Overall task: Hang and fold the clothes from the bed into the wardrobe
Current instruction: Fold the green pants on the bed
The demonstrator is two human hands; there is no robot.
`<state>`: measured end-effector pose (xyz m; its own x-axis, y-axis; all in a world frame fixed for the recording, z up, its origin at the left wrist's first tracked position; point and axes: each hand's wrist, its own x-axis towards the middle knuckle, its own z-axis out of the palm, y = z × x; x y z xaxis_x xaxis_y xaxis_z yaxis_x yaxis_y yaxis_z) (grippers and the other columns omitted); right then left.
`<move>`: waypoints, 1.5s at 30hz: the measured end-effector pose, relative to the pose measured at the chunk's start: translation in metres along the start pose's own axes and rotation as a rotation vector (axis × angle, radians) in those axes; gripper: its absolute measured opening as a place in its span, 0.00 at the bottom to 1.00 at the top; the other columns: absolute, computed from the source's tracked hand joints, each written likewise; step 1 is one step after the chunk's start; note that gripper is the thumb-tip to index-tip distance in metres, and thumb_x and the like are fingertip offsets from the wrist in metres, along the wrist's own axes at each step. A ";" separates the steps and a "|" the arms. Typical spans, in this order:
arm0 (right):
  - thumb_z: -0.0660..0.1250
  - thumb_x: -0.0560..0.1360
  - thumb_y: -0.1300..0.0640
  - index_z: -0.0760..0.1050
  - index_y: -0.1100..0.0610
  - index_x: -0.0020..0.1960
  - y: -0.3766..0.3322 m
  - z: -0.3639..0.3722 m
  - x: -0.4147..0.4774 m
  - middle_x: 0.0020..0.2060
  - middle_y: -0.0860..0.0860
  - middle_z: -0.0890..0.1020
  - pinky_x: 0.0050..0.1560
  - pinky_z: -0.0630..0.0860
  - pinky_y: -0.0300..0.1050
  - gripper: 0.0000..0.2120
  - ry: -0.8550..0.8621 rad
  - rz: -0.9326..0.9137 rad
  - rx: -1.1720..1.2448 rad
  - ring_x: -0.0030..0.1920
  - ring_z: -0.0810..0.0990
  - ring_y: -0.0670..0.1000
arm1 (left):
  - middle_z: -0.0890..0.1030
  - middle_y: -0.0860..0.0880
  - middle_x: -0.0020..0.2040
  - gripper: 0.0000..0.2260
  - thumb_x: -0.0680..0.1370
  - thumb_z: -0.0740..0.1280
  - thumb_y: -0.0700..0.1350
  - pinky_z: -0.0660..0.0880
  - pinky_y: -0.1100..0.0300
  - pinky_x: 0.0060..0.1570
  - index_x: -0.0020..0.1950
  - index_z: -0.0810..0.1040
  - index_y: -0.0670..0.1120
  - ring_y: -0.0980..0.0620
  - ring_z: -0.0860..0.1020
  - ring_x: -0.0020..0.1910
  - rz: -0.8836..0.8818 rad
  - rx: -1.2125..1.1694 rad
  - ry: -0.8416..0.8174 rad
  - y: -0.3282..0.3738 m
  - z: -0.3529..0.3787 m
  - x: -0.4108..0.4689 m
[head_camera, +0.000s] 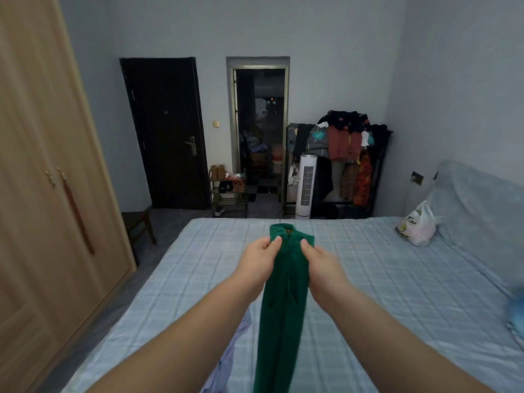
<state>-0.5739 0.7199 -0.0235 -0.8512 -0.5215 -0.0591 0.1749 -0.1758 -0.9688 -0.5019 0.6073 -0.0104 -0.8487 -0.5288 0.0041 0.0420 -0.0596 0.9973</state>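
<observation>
A dark green garment (283, 302) hangs lengthwise in front of me over the bed (368, 293), collar end up. My left hand (259, 260) pinches its upper left edge just below the collar. At the upper right edge my right hand (320, 262) pinches it the same way. Both arms are stretched forward. The wooden wardrobe (42, 180) stands at the left with its doors closed. A pale lilac cloth (226, 361) lies on the bed's near left part, partly hidden behind my left arm.
A white plastic bag (418, 226) sits on the bed near the grey headboard (482, 205). Beyond the bed stand a clothes rack (346, 154) loaded with garments, a white tower fan (306, 185), a shoe rack (228, 194), a dark door (167, 131) and a small stool (139, 225).
</observation>
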 end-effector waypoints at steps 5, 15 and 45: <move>0.47 0.85 0.45 0.78 0.57 0.62 0.012 0.007 -0.015 0.57 0.54 0.84 0.52 0.78 0.41 0.25 -0.197 0.093 0.154 0.56 0.83 0.48 | 0.86 0.52 0.50 0.08 0.80 0.68 0.45 0.80 0.57 0.54 0.57 0.82 0.53 0.53 0.84 0.52 0.162 0.161 -0.067 -0.022 0.008 -0.011; 0.52 0.85 0.50 0.76 0.57 0.64 0.005 -0.028 -0.011 0.62 0.51 0.80 0.65 0.75 0.51 0.18 -0.219 -0.010 0.048 0.64 0.77 0.47 | 0.85 0.47 0.51 0.13 0.81 0.62 0.34 0.81 0.55 0.49 0.55 0.80 0.50 0.48 0.84 0.51 0.140 0.085 0.060 -0.017 -0.013 -0.004; 0.68 0.79 0.59 0.78 0.49 0.54 -0.057 -0.138 -0.085 0.48 0.43 0.86 0.47 0.80 0.38 0.07 -0.372 -0.097 -0.318 0.48 0.85 0.43 | 0.84 0.51 0.56 0.10 0.83 0.62 0.41 0.78 0.46 0.60 0.58 0.77 0.56 0.52 0.82 0.56 0.153 0.435 0.041 0.043 0.015 -0.141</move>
<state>-0.5802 0.8894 0.0032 -0.6122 -0.7877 0.0688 -0.1051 -0.0052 -0.9944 -0.3884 0.6914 0.0331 -0.8282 -0.5373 0.1592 -0.0678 0.3780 0.9233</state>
